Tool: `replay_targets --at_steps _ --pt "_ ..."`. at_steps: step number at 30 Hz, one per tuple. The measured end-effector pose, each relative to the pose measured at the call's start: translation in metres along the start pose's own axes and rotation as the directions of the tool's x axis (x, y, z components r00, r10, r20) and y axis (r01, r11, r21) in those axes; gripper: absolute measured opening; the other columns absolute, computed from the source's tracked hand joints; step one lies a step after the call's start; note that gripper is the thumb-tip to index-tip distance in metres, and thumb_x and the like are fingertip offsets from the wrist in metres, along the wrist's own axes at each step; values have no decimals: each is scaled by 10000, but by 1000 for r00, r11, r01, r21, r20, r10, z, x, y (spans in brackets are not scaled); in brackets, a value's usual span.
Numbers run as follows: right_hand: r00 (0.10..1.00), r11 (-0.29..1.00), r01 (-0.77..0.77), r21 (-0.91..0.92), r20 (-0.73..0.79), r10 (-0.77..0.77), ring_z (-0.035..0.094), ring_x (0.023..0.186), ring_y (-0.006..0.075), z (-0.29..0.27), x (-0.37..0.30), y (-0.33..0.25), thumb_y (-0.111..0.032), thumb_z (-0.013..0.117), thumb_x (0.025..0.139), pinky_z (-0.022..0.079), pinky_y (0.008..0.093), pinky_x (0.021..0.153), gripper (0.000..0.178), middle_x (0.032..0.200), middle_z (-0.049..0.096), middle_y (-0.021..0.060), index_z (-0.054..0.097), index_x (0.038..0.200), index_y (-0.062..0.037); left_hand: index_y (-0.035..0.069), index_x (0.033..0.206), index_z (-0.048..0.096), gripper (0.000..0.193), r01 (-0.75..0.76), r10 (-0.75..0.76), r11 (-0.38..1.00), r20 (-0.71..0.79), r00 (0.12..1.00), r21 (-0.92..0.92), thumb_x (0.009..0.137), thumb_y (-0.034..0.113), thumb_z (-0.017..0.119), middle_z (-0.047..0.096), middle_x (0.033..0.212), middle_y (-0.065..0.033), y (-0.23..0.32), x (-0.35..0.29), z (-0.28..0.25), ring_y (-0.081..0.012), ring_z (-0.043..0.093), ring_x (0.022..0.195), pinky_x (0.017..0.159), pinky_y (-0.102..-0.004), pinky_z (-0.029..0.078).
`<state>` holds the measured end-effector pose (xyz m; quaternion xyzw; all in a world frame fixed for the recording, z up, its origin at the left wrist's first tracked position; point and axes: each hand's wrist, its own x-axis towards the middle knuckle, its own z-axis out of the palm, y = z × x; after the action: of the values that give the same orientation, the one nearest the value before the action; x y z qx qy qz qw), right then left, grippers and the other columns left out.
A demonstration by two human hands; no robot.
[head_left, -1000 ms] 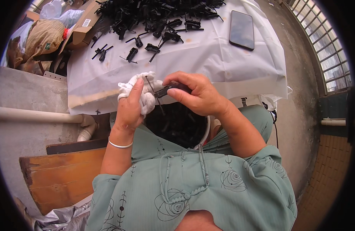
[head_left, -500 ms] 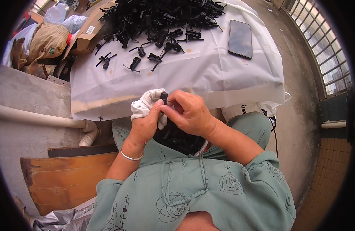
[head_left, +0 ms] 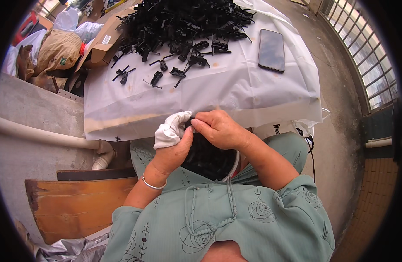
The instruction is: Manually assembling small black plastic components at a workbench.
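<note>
Left hand (head_left: 174, 148) and right hand (head_left: 222, 132) grasp a black part (head_left: 188, 123), which loosened pressure could drop into the near bucket (head_left: 236, 162).

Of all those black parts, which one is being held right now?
The black part held between the left hand and right hand, mostly hidden by them; the other parts on the table lie heaped or scattered, untouched.

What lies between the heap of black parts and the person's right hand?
In the head view, loose black parts lie on the near side of the heap, then a bare stretch of white sheet runs toward the right hand.
</note>
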<state>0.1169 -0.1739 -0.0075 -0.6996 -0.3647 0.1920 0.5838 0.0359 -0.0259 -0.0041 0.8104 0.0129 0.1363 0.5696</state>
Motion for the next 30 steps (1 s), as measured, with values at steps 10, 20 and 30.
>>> replay_targets --at_steps 10,20,30 --pt "995 984 -71 163 -57 82 448 615 83 21 0 15 -176 479 922 409 267 583 268 633 539 28 546 746 15 -53 1059 558 281 -108 110 978 -1 994 179 783 -7 588 619 966 -151 -3 2 0 -210 617 837 756 -287 492" --pt "994 983 -6 183 -106 26 485 632 102 14 3 14 -156 507 901 420 280 597 205 667 562 55 560 800 14 -8 1121 482 301 -82 81 996 -23 996 -19 833 18 567 572 940 -63 -4 5 1 -145 558 826 755 -252 462" --pt "925 929 296 -221 -176 -337 555 605 272 5 1 21 -86 641 782 450 316 577 127 730 611 117 625 892 -26 28 1231 372 324 222 -221 933 35 975 -284 912 29 427 530 858 -27 10 5 -9 -42 410 541 477 -182 364"
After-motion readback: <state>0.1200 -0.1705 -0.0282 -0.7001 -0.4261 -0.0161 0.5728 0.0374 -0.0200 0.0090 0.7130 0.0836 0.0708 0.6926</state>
